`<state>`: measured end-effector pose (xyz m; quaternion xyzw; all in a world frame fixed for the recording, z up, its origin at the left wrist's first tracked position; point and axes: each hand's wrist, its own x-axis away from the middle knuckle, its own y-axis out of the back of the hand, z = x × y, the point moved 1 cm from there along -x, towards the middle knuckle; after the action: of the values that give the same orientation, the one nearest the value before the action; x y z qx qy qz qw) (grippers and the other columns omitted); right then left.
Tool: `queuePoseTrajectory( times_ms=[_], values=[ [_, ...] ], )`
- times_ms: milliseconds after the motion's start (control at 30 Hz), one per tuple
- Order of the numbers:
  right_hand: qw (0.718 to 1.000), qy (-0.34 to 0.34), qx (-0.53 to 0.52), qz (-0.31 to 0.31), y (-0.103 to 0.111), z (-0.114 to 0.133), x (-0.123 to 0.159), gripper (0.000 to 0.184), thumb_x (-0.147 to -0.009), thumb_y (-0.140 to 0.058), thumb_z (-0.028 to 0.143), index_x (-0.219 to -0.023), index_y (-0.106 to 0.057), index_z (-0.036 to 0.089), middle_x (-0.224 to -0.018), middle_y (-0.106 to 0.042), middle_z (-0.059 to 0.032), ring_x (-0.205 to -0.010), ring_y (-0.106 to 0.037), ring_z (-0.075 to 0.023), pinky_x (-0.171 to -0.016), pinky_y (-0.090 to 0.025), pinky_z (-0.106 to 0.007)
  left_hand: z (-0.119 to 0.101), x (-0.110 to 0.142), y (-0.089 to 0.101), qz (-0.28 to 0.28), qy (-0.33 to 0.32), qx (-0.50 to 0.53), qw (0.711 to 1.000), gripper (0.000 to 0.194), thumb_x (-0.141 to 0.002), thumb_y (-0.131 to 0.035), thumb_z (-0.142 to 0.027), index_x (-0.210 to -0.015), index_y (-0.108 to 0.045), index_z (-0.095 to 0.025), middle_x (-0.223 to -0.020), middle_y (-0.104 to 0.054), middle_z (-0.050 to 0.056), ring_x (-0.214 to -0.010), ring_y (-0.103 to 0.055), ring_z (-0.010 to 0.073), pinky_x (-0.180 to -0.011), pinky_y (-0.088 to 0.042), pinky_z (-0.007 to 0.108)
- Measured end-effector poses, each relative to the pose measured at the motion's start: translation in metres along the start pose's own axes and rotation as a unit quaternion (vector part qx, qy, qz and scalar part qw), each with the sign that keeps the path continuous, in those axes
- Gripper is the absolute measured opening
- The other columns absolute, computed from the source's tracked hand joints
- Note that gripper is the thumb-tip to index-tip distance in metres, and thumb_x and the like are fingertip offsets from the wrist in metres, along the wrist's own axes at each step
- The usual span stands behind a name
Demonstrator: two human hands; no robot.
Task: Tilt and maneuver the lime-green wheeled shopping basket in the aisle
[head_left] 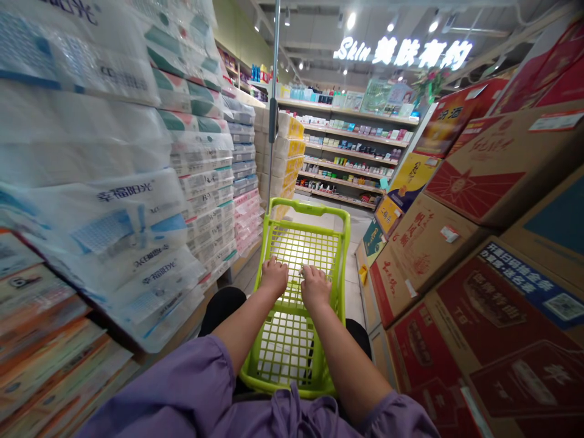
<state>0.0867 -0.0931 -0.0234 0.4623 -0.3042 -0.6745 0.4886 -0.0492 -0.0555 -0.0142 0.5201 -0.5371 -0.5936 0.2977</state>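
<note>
Before the lit "Skin 美肤有约" sign [404,53], both hands [275,278] [316,288] half-curled over a green mesh cart [292,311], grip unclear

A lit white sign [404,53] glows above shelves [347,112].

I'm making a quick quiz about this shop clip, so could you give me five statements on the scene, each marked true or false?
1. The left hand and the right hand are both over the green basket. True.
2. The person's sleeves are yellow. False: the sleeves are purple.
3. Cardboard boxes are stacked along the right side. True.
4. The wrapped packs on the left lie in a single layer. False: they are piled high.
5. The lit sign is unlit. False: it glows white, above the shelves ahead.
</note>
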Motion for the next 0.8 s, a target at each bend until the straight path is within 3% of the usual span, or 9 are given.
queuePoseTrajectory(
  times_ms=[267,433,567,800],
  values=[
    [0.992,0.065,-0.094,-0.057,-0.009,-0.012,-0.004,0.045,-0.077,-0.045,0.005,-0.114,-0.061,0.025,-0.118,-0.060,-0.0070,-0.111,-0.047,-0.0243,-0.092,-0.041,-0.037,-0.001,0.001,0.001,0.006,-0.001,0.016,1.000,0.029,-0.093,-0.040,-0.024,-0.105,-0.065,-0.015,-0.114,-0.066,0.016,-0.133,-0.038,0.0329,-0.103,-0.033,0.048],
    [0.988,0.059,-0.122,-0.074,-0.004,-0.018,-0.008,0.044,-0.078,-0.047,0.008,-0.117,-0.060,0.023,-0.116,-0.061,-0.0067,-0.108,-0.049,-0.0228,-0.094,-0.041,-0.037,-0.006,0.011,0.003,0.002,0.010,0.015,1.000,0.038,-0.090,-0.044,-0.024,-0.126,-0.054,-0.015,-0.137,-0.050,0.018,-0.137,-0.032,0.0322,-0.107,-0.032,0.047],
    [0.989,0.056,-0.113,-0.077,-0.001,-0.019,-0.009,0.042,-0.080,-0.047,0.009,-0.119,-0.058,0.021,-0.118,-0.060,-0.0077,-0.108,-0.048,-0.0228,-0.095,-0.040,-0.036,-0.015,0.025,0.006,0.047,-0.022,0.015,0.999,0.058,-0.082,-0.054,-0.022,-0.139,-0.043,-0.023,-0.153,-0.032,0.012,-0.141,-0.026,0.0321,-0.112,-0.025,0.051],
    [0.991,0.060,-0.090,-0.076,0.001,-0.021,-0.007,0.040,-0.082,-0.048,0.011,-0.119,-0.057,0.021,-0.117,-0.060,-0.0085,-0.108,-0.047,-0.0237,-0.094,-0.040,-0.038,-0.023,0.044,0.012,0.107,-0.041,0.015,0.993,0.064,-0.079,-0.058,-0.030,-0.141,-0.041,-0.028,-0.157,-0.025,0.009,-0.145,-0.015,0.0340,-0.113,-0.015,0.060]
  ],
)
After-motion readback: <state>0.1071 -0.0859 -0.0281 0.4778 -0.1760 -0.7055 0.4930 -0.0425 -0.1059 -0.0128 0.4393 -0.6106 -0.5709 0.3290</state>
